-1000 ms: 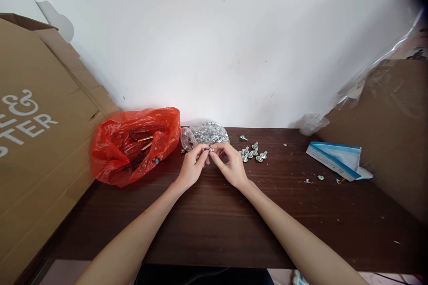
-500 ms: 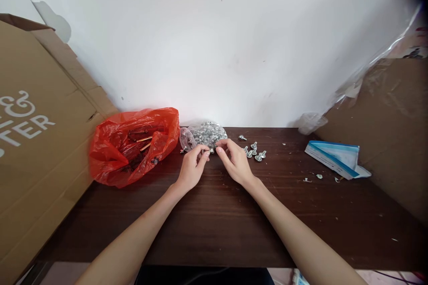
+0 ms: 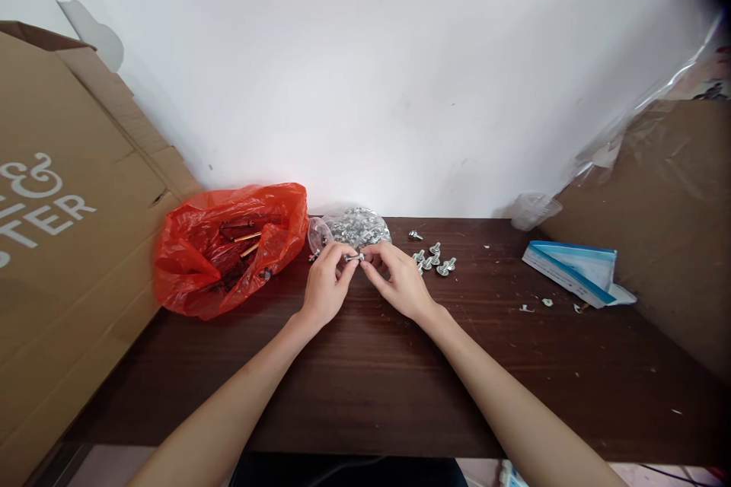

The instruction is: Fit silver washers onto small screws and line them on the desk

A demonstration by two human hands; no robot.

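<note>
Between the fingertips of both hands lies a small metal bolt (image 3: 353, 258), held roughly level. My left hand (image 3: 327, 283) pinches its left end with thumb and forefinger. On the other end, my right hand (image 3: 397, 279) closes its thumb and fingertips; any small part there is too tiny to make out. Just behind the hands sits a clear plastic bag (image 3: 359, 224) full of shiny metal hardware. To the right of my right hand, several silver bolts with washers (image 3: 445, 266) lie loosely grouped, with a single bolt (image 3: 415, 235) a little farther back.
A red plastic bag (image 3: 188, 274) with long bolts stands at left, against a cardboard box (image 3: 68, 266). On the right are a blue and white packet (image 3: 571, 274), clear plastic cups (image 3: 534, 211) and scraps. A white wall (image 3: 400, 91) rises behind the dark table (image 3: 371, 380).
My right hand has moved left, and its fingertips now meet the bolt at my left fingertips. The bolt shows more clearly between the hands. The bags and loose bolts stay put.
</note>
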